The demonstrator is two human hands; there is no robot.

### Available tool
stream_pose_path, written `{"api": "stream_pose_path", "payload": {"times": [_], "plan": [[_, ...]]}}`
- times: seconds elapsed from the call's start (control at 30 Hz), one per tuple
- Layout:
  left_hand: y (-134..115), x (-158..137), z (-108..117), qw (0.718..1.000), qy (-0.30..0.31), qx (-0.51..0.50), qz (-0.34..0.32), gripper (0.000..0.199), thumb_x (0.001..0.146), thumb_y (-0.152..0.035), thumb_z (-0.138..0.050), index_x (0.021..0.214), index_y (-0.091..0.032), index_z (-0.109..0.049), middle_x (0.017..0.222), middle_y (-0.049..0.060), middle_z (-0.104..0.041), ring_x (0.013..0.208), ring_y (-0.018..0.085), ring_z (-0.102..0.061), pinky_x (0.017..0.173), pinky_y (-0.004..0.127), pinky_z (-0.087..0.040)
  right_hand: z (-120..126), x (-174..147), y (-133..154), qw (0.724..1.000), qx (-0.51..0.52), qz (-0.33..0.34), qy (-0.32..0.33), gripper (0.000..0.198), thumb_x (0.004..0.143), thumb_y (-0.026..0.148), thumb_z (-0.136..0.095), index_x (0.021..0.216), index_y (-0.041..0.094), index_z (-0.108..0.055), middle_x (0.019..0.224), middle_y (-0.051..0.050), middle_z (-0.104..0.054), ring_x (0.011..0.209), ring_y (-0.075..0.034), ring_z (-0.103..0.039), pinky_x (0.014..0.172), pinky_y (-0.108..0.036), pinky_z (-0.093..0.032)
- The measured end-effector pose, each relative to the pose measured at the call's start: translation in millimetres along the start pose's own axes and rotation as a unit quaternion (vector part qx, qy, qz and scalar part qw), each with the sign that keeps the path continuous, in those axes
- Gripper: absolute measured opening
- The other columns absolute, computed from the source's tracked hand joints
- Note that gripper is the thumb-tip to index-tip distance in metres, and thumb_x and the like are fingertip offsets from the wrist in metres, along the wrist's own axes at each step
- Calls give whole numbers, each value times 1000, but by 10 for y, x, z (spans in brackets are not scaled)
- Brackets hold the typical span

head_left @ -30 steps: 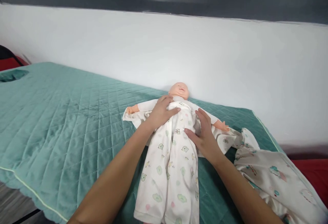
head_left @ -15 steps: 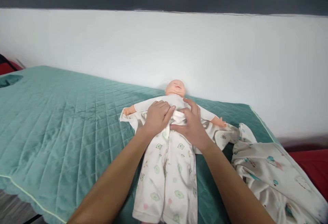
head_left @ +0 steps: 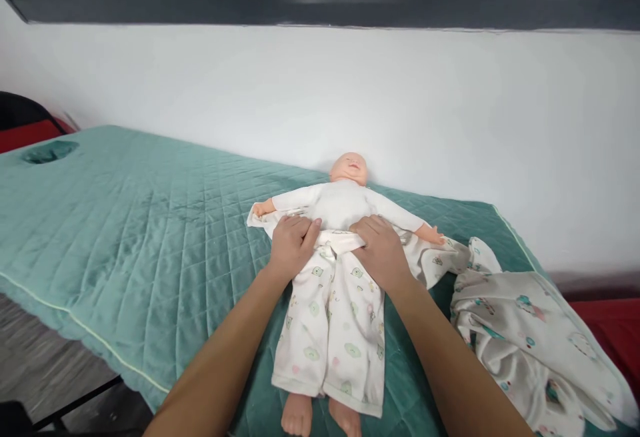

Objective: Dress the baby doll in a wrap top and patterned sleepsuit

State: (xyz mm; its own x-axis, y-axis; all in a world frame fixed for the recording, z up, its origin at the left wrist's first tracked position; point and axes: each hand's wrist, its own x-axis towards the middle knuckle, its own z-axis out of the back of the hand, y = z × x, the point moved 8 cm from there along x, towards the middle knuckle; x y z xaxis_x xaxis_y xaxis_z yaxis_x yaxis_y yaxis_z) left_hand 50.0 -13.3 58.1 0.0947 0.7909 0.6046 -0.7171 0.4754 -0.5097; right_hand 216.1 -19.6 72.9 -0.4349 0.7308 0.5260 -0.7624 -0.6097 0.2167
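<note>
A baby doll lies on its back on a green quilted bed cover, its head by the wall and its arms spread. Its torso is in a white long-sleeved top. White printed baby pants cover its legs, with both bare feet showing below the cuffs. My left hand is closed on the waistband at the doll's one side, thumb on top. At the other side my right hand grips the same waistband, its fingertips partly hidden. A printed garment lies spread beneath the doll's arms and back.
A crumpled white printed cloth lies at the right edge of the green bed cover. The cover has a round hole at far left. Behind stands a white wall. Red items show at the right.
Both hands have moved down a little and apart along the waistband, and my right fingers have curled in. The doll's feet have come into view below the cuffs. The view has shifted slightly left.
</note>
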Motion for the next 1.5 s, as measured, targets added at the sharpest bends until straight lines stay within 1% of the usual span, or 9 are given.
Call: {"api": "stream_pose_path", "payload": {"times": [0.17,0.4,0.57,0.8,0.93,1.07,1.23,1.37,1.5], "plan": [[55,-398,148,997,29,-11,76,43,100,-37,-39,60,-21,-40,57,-2,-47,62,16,-47,72,35,-35,27,-29,-18,999,-36,-3,-24,14,85,12,-51,80,21,-60,77,-4,-63,78,-21,-54,78,-35,-39],[120,-714,112,968,125,-164,143,24,88,-43,-63,101,-23,-58,101,2,-62,91,19,-59,81,32,-47,65,-170,42,995,-84,23,-54,15,88,14,-52,77,21,-59,72,-5,-59,75,-22,-54,76,-35,-39],[124,-712,107,983,105,-86,126,22,90,-44,-60,95,-23,-58,93,3,-62,88,21,-58,80,36,-47,134,-521,264,995,-77,53,-42,17,85,9,-50,80,22,-59,74,-4,-59,73,-22,-53,74,-35,-40],[-22,-681,156,992,96,-49,71,25,95,-43,-55,111,-25,-59,105,6,-66,101,25,-59,88,39,-45,125,-769,114,993,-30,-110,13,2,86,24,-58,88,24,-57,88,-5,-65,87,-25,-60,79,-36,-44],[4,-682,132,984,107,-112,87,27,92,-43,-59,111,-24,-60,108,6,-63,104,24,-57,91,39,-47,126,-738,-59,984,-22,-170,49,21,87,41,-62,80,23,-54,82,-3,-63,90,-26,-60,86,-41,-42],[16,-714,82,955,141,-234,112,38,85,-42,-68,116,-24,-58,119,7,-58,112,23,-56,95,36,-48,124,-824,-128,969,102,-211,81,29,86,52,-62,89,24,-59,90,-3,-66,96,-27,-61,89,-43,-45],[-47,-641,81,942,117,-291,119,39,80,-38,-74,113,-23,-60,118,7,-55,115,23,-56,99,35,-47,60,-979,-107,910,330,-231,94,52,76,49,-76,121,27,-62,139,-6,-56,130,-30,-51,107,-45,-42],[-58,-517,25,949,74,-286,110,32,81,-36,-73,108,-23,-62,114,6,-56,112,22,-56,97,34,-47,-21,-1014,-158,864,424,-263,72,47,71,47,-82,109,24,-66,152,-6,-42,138,-32,-43,107,-44,-44],[4,-426,-82,956,54,-266,109,37,82,-35,-72,116,-26,-60,119,5,-56,114,21,-55,97,34,-46,-66,-959,-216,871,398,-286,27,39,68,48,-82,91,22,-65,142,-7,-47,134,-32,-45,109,-46,-40]]}}
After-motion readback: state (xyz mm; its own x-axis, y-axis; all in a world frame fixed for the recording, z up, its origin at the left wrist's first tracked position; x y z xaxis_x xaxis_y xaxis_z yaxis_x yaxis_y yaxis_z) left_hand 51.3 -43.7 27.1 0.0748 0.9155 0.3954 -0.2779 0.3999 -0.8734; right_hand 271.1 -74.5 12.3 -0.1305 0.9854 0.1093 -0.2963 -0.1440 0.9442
